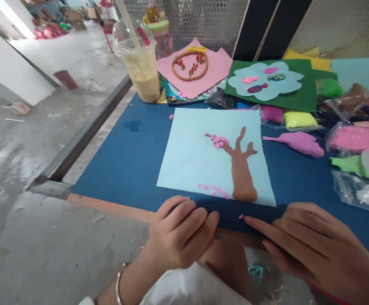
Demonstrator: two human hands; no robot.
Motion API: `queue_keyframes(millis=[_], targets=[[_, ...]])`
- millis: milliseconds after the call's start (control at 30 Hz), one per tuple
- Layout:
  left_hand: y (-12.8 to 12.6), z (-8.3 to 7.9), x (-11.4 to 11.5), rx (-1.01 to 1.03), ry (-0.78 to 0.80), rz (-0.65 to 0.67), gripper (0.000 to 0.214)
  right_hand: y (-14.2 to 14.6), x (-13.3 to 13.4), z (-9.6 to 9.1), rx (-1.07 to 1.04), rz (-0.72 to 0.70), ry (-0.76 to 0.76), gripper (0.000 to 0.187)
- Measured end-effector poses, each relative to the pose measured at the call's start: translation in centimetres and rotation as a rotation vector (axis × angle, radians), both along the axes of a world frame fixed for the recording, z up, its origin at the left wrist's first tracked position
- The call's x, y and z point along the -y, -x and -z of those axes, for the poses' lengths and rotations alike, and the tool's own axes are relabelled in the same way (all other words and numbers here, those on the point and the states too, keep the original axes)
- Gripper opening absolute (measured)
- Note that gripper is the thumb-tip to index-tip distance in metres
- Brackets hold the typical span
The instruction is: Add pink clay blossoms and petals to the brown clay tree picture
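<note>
My left hand [184, 231] is curled closed at the front edge of the table; whatever is inside its fingers is hidden. My right hand [311, 243] has its fingers stretched out, the index fingertip touching a small pink clay bit [241, 216] on the blue tabletop. Just beyond both hands lies a light blue paper sheet [187, 148]. On it is a brown clay tree [243, 176] with bare branches at the right and a cluster of pink clay blossoms [219, 141] on the left branch. Flat pink clay petals [214, 189] lie along the sheet's lower edge, left of the trunk.
A plastic drink cup [142, 63] with a straw stands at the back left. Behind the sheet are a pink paper with a clay wreath [190, 65] and a green sheet with clay fish [270, 80]. Bagged clay and a pink clay lump [301, 143] lie at the right.
</note>
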State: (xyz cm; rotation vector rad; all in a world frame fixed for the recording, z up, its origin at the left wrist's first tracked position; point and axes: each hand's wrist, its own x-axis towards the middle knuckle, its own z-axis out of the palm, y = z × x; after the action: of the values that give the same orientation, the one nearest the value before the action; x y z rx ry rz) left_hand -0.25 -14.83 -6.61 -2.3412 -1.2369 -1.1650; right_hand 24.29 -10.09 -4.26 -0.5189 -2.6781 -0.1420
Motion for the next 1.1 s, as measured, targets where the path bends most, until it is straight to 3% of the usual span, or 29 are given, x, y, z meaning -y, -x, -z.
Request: queue_keyframes(millis=[433, 633, 900, 1100], targets=[[0.0, 0.0, -0.2, 0.006, -0.031, 0.005, 0.011, 0.1, 0.1, 0.0, 0.067, -0.014, -0.006, 0.034], [0.0, -0.2, 0.1, 0.03, -0.007, 0.001, 0.013, 0.0, -0.2, -0.4, -0.023, 0.037, 0.069, 0.029], [-2.3, -2.6, 0.1, 0.155, 0.231, -0.086, 0.007, -0.1, 0.1, -0.7, -0.103, 0.139, 0.096, 0.03], [-4.8, -2.5, 0.2, 0.15, 0.304, -0.194, 0.008, 0.1, 0.4, -1.0, -0.136, 0.167, -0.004, 0.025]])
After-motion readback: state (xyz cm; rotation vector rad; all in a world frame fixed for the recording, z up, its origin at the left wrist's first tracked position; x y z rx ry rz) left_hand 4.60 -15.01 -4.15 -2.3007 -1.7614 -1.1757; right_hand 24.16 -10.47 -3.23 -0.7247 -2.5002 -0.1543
